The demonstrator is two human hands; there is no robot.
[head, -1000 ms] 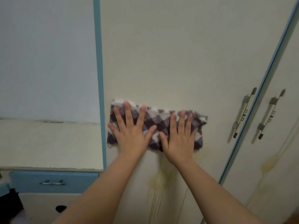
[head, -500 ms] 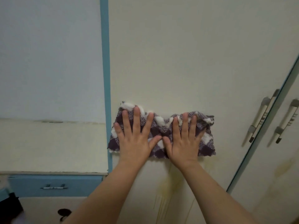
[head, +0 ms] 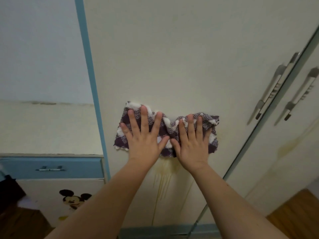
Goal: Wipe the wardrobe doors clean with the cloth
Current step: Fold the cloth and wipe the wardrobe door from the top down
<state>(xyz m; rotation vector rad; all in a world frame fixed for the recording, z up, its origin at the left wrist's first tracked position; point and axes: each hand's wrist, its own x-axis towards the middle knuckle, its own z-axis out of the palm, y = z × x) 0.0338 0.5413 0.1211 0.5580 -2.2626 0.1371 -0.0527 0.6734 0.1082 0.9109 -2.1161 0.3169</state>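
Observation:
A purple and white checked cloth (head: pixel 168 130) lies bunched against the cream wardrobe door (head: pixel 172 57). My left hand (head: pixel 145 137) presses flat on its left half with fingers spread. My right hand (head: pixel 192 140) presses flat on its right half, beside the left hand. A yellow stain with drip lines (head: pixel 164 175) runs down the door just below the cloth. A second cream door (head: pixel 296 161) to the right carries another yellowish stain (head: pixel 290 145).
Two metal door handles (head: pixel 274 87) (head: pixel 302 95) sit either side of the gap between the doors. A blue trim strip (head: pixel 89 75) edges the door on the left. Lower left are a blue drawer (head: pixel 51 167) and a panel with a cartoon mouse sticker (head: pixel 74 199). Wooden floor (head: pixel 293 216) shows at bottom right.
Both hands have slid the cloth downward on the door, and the cloth has bunched up along its top edge. The view has tilted down, showing more of the floor and the sticker.

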